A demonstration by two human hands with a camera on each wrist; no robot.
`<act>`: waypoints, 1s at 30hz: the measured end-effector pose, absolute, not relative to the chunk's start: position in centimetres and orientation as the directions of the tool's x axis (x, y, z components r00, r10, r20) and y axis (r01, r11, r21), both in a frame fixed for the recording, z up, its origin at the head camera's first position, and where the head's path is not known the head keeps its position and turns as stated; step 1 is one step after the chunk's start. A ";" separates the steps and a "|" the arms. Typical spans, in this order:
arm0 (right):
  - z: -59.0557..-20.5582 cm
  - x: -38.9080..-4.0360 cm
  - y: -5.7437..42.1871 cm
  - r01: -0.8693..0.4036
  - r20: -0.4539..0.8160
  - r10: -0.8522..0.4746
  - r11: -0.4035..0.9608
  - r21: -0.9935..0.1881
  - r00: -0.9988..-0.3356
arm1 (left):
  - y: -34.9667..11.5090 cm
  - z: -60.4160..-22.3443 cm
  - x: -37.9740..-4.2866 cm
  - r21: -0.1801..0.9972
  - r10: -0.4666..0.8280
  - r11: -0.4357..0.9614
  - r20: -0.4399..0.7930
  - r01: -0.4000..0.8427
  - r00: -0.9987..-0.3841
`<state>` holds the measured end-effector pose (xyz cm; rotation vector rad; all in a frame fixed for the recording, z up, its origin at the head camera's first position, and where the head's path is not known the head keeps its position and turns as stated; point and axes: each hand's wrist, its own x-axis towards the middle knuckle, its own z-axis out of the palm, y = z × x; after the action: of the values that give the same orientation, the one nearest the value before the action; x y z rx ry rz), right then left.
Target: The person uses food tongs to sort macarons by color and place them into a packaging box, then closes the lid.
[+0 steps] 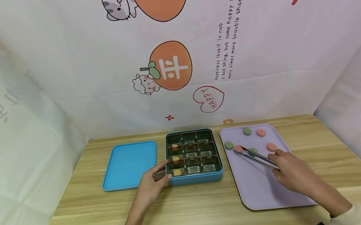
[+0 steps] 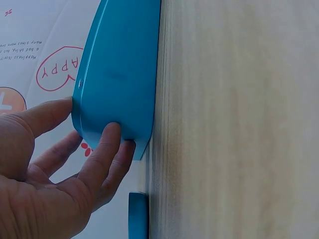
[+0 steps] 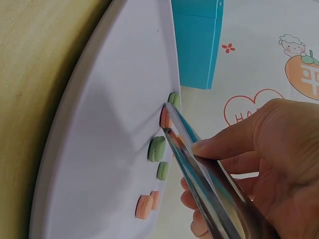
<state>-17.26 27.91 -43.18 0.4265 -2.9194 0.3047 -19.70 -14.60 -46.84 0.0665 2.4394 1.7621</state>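
My left hand (image 1: 151, 184) touches the left front corner of a blue box (image 1: 196, 179), its fingers spread along the wall and rim. Inside, the box has a clear divided insert, with yellow macarons (image 1: 177, 172) in the three left-column compartments. In my right hand (image 1: 292, 170) I hold metal tongs (image 1: 260, 158), pointing left over a lilac tray (image 1: 256, 192). The tong tips lie at either side of a pink macaron (image 3: 165, 117) on the tray. Close by sit a green macaron (image 1: 228, 145) and another green macaron (image 3: 156, 149).
A flat blue lid (image 1: 130, 164) lies left of the box on the wooden table (image 1: 196, 208). Further pink macarons (image 1: 261, 132) and a green macaron (image 1: 247, 131) rest toward the tray's back. A printed cloth (image 1: 260, 65) hangs behind the table.
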 end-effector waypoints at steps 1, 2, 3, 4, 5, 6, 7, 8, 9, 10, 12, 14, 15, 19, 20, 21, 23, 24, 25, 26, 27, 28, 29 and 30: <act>-43.2 -17.3 28.0 -0.301 0.206 -0.264 0.938 -0.174 -0.942 | -14.6 -46.8 -19.7 0.947 0.112 0.318 -0.081 -0.041 -0.990; -43.2 -17.2 28.0 -0.302 0.210 -0.264 0.937 -0.175 -0.941 | -14.6 -46.8 -19.7 0.947 0.112 0.318 -0.080 -0.041 -0.990; -43.3 -17.2 28.0 -0.303 0.212 -0.264 0.937 -0.176 -0.941 | -14.6 -46.9 -19.7 0.947 0.112 0.319 -0.080 -0.040 -0.990; -43.3 -17.2 28.0 -0.301 0.213 -0.262 0.937 -0.179 -0.941 | -14.6 -46.8 -19.7 0.946 0.112 0.321 -0.079 -0.040 -0.991; -43.3 -17.1 28.0 -0.299 0.212 -0.259 0.937 -0.181 -0.942 | -14.6 -46.8 -19.7 0.946 0.112 0.321 -0.079 -0.039 -0.991; -43.3 -17.1 28.0 -0.296 0.211 -0.257 0.938 -0.182 -0.943 | -14.6 -46.8 -19.7 0.946 0.111 0.322 -0.079 -0.039 -0.991; -43.3 -17.1 28.0 -0.293 0.211 -0.254 0.939 -0.182 -0.944 | -14.6 -46.8 -19.7 0.946 0.111 0.322 -0.079 -0.039 -0.991; -43.3 -17.1 28.0 -0.290 0.210 -0.251 0.939 -0.183 -0.945 | -14.6 -46.8 -19.7 0.945 0.110 0.324 -0.079 -0.040 -0.991; -43.3 -17.0 28.0 -0.289 0.211 -0.249 0.939 -0.185 -0.945 | -14.6 -46.8 -19.7 0.945 0.110 0.325 -0.080 -0.040 -0.991; -43.2 -17.0 28.0 -0.289 0.214 -0.248 0.939 -0.186 -0.945 | -14.5 -46.8 -19.6 0.945 0.109 0.326 -0.080 -0.040 -0.991; -43.2 -17.0 28.0 -0.287 0.218 -0.246 0.940 -0.182 -0.944 | -14.5 -46.7 -19.6 0.944 0.107 0.328 -0.080 -0.041 -0.991; -43.1 -17.0 28.0 -0.286 0.224 -0.243 0.941 -0.183 -0.944 | -14.5 -46.7 -19.6 0.944 0.106 0.328 -0.080 -0.041 -0.991; -43.0 -16.9 28.0 -0.285 0.227 -0.242 0.941 -0.182 -0.943 | -14.5 -46.7 -19.6 0.944 0.106 0.328 -0.081 -0.041 -0.991; -42.7 -16.8 28.0 -0.286 0.235 -0.241 0.941 -0.180 -0.942 | -14.5 -46.8 -19.6 0.945 0.106 0.324 -0.082 -0.044 -0.991; -42.6 -16.8 27.9 -0.287 0.238 -0.241 0.941 -0.180 -0.941 | -14.5 -46.8 -19.6 0.945 0.106 0.323 -0.083 -0.045 -0.991; -42.5 -16.7 27.9 -0.287 0.239 -0.242 0.941 -0.179 -0.940 | -14.5 -46.8 -19.6 0.946 0.106 0.323 -0.083 -0.045 -0.991; -42.3 -16.7 27.9 -0.292 0.246 -0.245 0.940 -0.177 -0.938 | -14.5 -46.8 -19.6 0.945 0.106 0.324 -0.083 -0.044 -0.991; -42.2 -16.6 27.8 -0.295 0.248 -0.248 0.940 -0.174 -0.936 | -14.5 -46.7 -19.6 0.945 0.105 0.324 -0.083 -0.045 -0.991; -42.1 -16.6 27.8 -0.301 0.253 -0.254 0.938 -0.170 -0.934 | -14.5 -46.7 -19.6 0.944 0.104 0.326 -0.083 -0.044 -0.991; -42.0 -16.6 27.7 -0.303 0.254 -0.257 0.939 -0.165 -0.932 | -14.5 -46.7 -19.6 0.943 0.104 0.329 -0.082 -0.044 -0.991; -41.8 -16.5 27.7 -0.307 0.255 -0.261 0.938 -0.163 -0.931 | -14.5 -46.7 -19.6 0.942 0.103 0.332 -0.082 -0.043 -0.991; -41.7 -16.4 27.6 -0.310 0.255 -0.263 0.937 -0.164 -0.930 | -14.5 -46.7 -19.6 0.942 0.102 0.334 -0.081 -0.043 -0.991; -41.5 -16.4 27.5 -0.314 0.257 -0.266 0.935 -0.164 -0.929 | -14.5 -46.7 -19.5 0.941 0.101 0.335 -0.081 -0.043 -0.992; -41.4 -16.2 27.4 -0.315 0.259 -0.267 0.935 -0.165 -0.928 | -14.5 -46.7 -19.5 0.941 0.100 0.337 -0.081 -0.043 -0.992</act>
<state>-16.24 27.35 -41.38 0.4362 -2.8589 0.2995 -19.54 -14.51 -46.71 0.0536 2.4644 1.7403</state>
